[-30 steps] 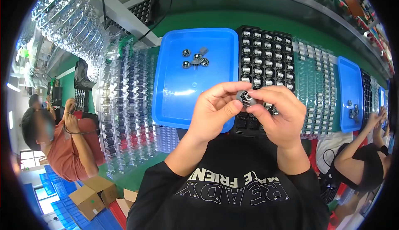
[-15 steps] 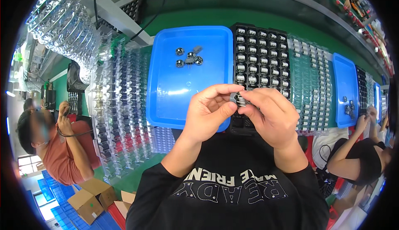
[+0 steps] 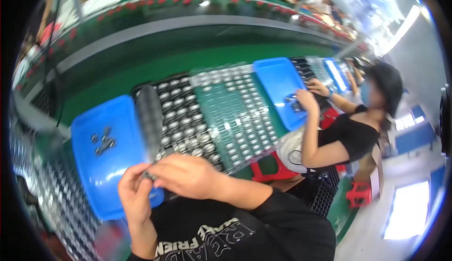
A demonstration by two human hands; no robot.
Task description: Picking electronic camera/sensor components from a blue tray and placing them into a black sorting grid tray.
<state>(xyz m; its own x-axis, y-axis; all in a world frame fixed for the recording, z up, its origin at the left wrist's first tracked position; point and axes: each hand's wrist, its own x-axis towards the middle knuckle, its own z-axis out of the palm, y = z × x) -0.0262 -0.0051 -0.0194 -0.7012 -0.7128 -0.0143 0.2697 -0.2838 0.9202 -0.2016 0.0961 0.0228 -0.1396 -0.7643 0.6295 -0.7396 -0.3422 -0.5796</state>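
Observation:
My left hand (image 3: 135,192) and my right hand (image 3: 188,175) meet in front of my chest, over the near right corner of a blue tray (image 3: 125,119). Both have their fingers pinched on a small metal part (image 3: 149,175). Motion blur and my fingers hide most of it; earlier it showed as a grey round piece with thin pins. Several small shiny metal parts (image 3: 104,142) lie in a loose group inside the blue tray. Beyond my right hand stands a black tray (image 3: 181,110) with rows of silver cylindrical parts in its pockets.
Right of the black tray lies a clear plastic tray (image 3: 226,110) with silver parts in rows. Farther right, a co-worker (image 3: 336,145) handles parts over another blue tray (image 3: 270,75). A red stool (image 3: 273,169) stands nearby. A blurred grey oval (image 3: 149,119) is unclear.
The view has swung to the right and tilted, bringing the co-worker on the right fully into sight. My hands stay together on the small metal part.

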